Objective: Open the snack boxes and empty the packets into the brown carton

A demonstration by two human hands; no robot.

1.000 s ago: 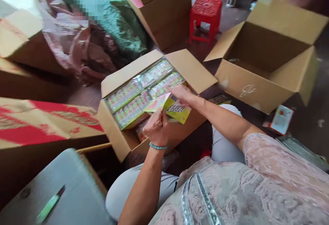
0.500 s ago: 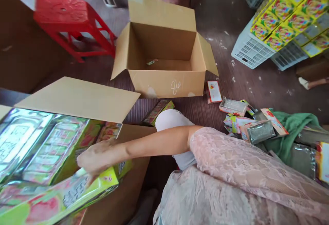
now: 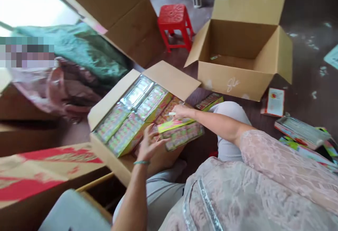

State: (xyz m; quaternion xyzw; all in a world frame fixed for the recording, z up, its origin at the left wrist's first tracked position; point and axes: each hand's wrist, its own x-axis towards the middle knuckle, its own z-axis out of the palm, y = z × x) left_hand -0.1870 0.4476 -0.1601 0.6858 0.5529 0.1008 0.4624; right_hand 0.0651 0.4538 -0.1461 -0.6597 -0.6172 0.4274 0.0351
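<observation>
A yellow-green packaged display box (image 3: pixel 182 138), with rows of small pink and green packs under clear wrap, is tilted on its side at the near edge of an open carton (image 3: pixel 111 157). My right hand (image 3: pixel 181 112) grips its upper edge; a thin white stick-like thing (image 3: pixel 171 114) shows at the fingers, its kind unclear. My left hand (image 3: pixel 150 143), with a green band at the wrist, is open, fingers spread beside the box's left end; whether it touches is blurred. More wrapped display boxes (image 3: pixel 126 132) fill the carton.
An open cardboard box (image 3: pixel 237 79) marked in white stands beyond, with a small slip inside. A red stool (image 3: pixel 173 20) is behind. Another display box (image 3: pixel 210 101) lies by my knee. Opened packages (image 3: pixel 303 132) lie at right; a red-printed carton (image 3: pixel 47 171) is at left.
My view has swung left, so the scene sits further right. My left hand has come into view beside the display box. The box in my right hand now shows its wrapped packs, tilted toward me.
</observation>
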